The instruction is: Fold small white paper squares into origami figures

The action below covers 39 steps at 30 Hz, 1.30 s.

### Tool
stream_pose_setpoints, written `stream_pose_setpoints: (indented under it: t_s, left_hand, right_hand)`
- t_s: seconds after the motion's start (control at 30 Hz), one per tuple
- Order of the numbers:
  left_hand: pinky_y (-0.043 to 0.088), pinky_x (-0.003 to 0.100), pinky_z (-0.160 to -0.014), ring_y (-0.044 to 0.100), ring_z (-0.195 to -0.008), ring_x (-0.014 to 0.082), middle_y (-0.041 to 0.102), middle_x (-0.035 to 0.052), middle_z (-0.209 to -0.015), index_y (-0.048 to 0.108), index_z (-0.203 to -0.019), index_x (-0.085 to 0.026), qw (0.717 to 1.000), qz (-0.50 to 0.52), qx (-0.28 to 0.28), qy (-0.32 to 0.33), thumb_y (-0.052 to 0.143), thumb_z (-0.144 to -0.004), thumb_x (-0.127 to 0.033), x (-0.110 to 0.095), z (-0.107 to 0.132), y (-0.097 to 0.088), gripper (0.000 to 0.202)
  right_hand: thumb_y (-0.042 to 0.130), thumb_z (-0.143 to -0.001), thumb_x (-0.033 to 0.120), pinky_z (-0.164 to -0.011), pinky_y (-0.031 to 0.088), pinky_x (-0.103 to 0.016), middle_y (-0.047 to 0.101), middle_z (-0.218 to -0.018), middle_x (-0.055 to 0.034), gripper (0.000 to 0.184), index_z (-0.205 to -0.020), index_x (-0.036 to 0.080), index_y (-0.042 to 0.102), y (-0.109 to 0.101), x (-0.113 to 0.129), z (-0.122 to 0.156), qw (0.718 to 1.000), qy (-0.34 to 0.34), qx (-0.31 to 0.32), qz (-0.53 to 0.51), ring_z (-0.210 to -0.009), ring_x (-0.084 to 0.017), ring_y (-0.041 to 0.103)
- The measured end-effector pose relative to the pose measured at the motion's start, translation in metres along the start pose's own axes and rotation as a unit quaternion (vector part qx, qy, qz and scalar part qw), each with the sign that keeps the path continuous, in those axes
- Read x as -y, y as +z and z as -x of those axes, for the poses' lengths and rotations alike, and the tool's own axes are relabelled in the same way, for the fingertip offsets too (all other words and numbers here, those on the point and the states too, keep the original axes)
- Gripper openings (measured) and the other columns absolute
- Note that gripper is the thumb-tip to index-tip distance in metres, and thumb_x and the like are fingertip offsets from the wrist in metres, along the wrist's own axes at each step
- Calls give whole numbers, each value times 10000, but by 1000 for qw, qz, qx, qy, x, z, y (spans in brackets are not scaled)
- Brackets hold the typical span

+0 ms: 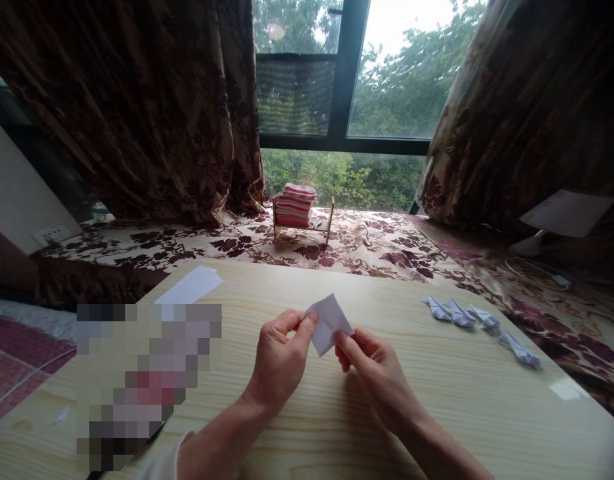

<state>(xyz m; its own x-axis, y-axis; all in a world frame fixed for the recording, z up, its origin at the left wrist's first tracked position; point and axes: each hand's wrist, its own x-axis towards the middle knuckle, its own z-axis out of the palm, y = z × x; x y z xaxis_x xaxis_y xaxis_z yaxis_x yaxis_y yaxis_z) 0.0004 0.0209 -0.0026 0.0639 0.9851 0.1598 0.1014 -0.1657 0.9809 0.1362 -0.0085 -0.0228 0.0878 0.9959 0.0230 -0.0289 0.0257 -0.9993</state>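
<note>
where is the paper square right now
In the head view, the paper square is just below and right of the middle, over the table, with the left hand pinching its left side and the right hand its lower right edge.

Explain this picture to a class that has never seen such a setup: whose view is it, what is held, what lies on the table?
No machine shows here: these are one person's own bare hands. The single picture comes from a camera worn on that person's head, looking forward and down. The left hand and the right hand hold a small piece of white paper, each in a thumb-and-finger grip. On the wood-grained table, four folded paper pieces lie along the right side, and a flat white sheet lies at the far left. A patch on the left is pixelated, so I cannot tell what it hides.
</note>
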Motion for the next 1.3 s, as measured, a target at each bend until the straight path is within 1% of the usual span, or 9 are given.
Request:
stream_pose_setpoints:
  t_s: [0.13,0.2,0.3,0.43,0.67,0.8,0.87,1.07,1.3]
  left_hand:
    - [363,230,-561,466,-612,137,524,6,-618,610,-614,-143,1000,-5,-12,9,556,-799,-340,0,-4,-5,276]
    - [371,231,-582,483,-639,142,525,11,-641,615,-602,-145,999,-25,3,37,548,-809,-315,-2,-2,-7,277]
    - [380,230,-609,497,-657,142,528,16,-657,634,-596,-149,996,-42,60,57,535,-824,-281,-8,4,-4,282]
    - [367,226,-584,485,-639,136,518,17,-635,619,-566,-146,993,-35,104,37,542,-824,-286,-13,13,4,303]
    - [314,234,-524,387,-554,111,437,-10,-550,491,-540,-158,990,47,126,-37,480,-842,-447,-10,10,4,418]
    - [283,233,-520,368,-554,107,433,-14,-547,561,-571,-142,971,32,230,-52,558,-783,-385,-13,13,5,322]
    - [280,234,-527,367,-560,108,442,-13,-558,616,-620,-128,964,25,258,-56,573,-758,-305,-14,15,7,228]
    - [317,244,-564,398,-573,114,487,-9,-570,666,-678,-108,961,4,273,-53,537,-771,-250,-15,14,5,214]
    - [402,262,-677,538,-679,167,625,22,-658,737,-758,-151,984,-60,164,33,524,-831,-255,-10,8,-4,248]
  right_hand:
    - [605,-733,564,-471,372,-236,528,-574,-7,426,-621,153,595,-17,1,-8,997,77,-20,-19,-519,-119,447]
    - [617,-717,582,-537,430,-252,592,-675,-46,438,-721,145,657,-26,2,-13,996,39,-86,-2,-636,-160,530]
    - [522,-803,587,-644,460,-273,627,-769,-53,463,-885,158,675,-28,6,-12,997,-36,-65,12,-735,-178,556]
    - [613,-770,525,-534,417,-240,612,-697,-16,360,-824,171,635,-15,12,-3,999,-31,-21,-1,-590,-136,511]
    - [634,-774,471,-472,375,-215,575,-627,6,296,-745,179,604,-11,14,2,996,-61,-59,0,-542,-116,471]
    - [639,-775,461,-482,395,-209,580,-634,9,288,-756,176,605,-14,12,1,993,-74,-94,-5,-549,-113,482]
    - [634,-778,464,-484,400,-210,578,-633,11,292,-762,174,602,-14,11,2,992,-79,-101,0,-550,-114,483]
    - [622,-780,489,-471,385,-203,573,-657,9,318,-808,174,593,-14,8,-1,989,-76,-127,7,-563,-114,475]
    - [599,-778,515,-544,398,-242,526,-598,6,374,-700,149,610,-20,10,-7,997,-31,37,60,-575,-124,465]
